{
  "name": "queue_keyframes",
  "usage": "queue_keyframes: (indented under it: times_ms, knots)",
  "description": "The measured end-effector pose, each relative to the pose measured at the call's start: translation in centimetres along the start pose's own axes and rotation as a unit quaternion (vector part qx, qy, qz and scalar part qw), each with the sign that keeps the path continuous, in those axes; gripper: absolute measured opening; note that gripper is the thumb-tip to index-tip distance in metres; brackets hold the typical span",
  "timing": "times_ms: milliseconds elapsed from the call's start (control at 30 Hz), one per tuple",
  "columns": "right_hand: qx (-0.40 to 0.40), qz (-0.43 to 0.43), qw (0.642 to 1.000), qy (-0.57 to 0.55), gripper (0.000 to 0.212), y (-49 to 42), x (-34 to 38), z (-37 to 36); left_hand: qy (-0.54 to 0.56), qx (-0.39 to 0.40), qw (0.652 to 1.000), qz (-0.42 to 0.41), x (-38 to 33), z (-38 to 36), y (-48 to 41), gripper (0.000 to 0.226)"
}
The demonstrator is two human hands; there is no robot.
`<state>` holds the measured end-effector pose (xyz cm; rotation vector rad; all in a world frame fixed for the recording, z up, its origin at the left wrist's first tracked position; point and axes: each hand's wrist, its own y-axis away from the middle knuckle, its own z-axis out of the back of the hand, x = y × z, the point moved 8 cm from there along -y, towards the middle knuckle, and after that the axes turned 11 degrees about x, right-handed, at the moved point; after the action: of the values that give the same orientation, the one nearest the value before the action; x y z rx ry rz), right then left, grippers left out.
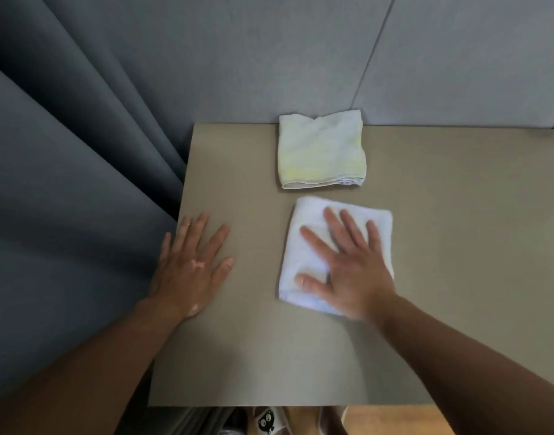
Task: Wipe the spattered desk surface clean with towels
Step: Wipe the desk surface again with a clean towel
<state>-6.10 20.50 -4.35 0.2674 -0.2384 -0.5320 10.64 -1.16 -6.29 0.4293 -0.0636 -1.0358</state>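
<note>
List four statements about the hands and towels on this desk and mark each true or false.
1. The right hand presses flat on the folded white terry towel. True.
2. The folded yellow-stained towel lies at the far edge of the grey-brown desk top, by the grey padded wall. True.
3. The left hand grips the yellow-stained towel. False: it rests flat on the bare desk top.
4. The two towels overlap. False: a strip of desk shows between them.
</note>
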Motion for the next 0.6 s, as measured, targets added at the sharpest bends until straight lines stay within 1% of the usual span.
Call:
queue_keyframes:
  times_ms: [67,100,233,333,400,500,600]
  knots:
    - [0.015,-0.068,0.998,-0.003,0.087,-2.1,-1.9,0.8,0.012,-0.013,1.0,-0.006,0.3,-0.5,0.0,0.068]
    - [0.015,-0.083,0.996,-0.001,0.088,-2.6,-2.2,1.0,0.02,-0.025,0.999,-0.008,0.3,-0.6,0.0,0.067]
    - [0.012,-0.11,0.994,-0.02,0.088,-3.2,-2.2,1.8,0.034,-0.047,0.998,-0.011,0.6,-0.7,0.1,0.067]
    - [0.025,-0.125,0.992,-0.026,0.089,-2.2,0.2,1.2,0.05,-0.056,0.997,-0.015,0.7,-0.7,0.0,0.066]
    - [0.022,-0.092,0.995,-0.032,0.087,0.2,3.7,-0.1,0.051,-0.064,0.997,-0.012,0.7,-0.6,0.0,0.066]
    - [-0.003,0.005,0.998,-0.058,0.08,6.3,9.9,-2.9,0.057,-0.072,0.996,-0.01,0.9,-0.7,0.1,0.065]
    - [-0.031,0.067,0.996,-0.04,0.078,10.1,13.0,-4.6,0.066,-0.098,0.993,-0.007,1.0,-0.6,0.4,0.062]
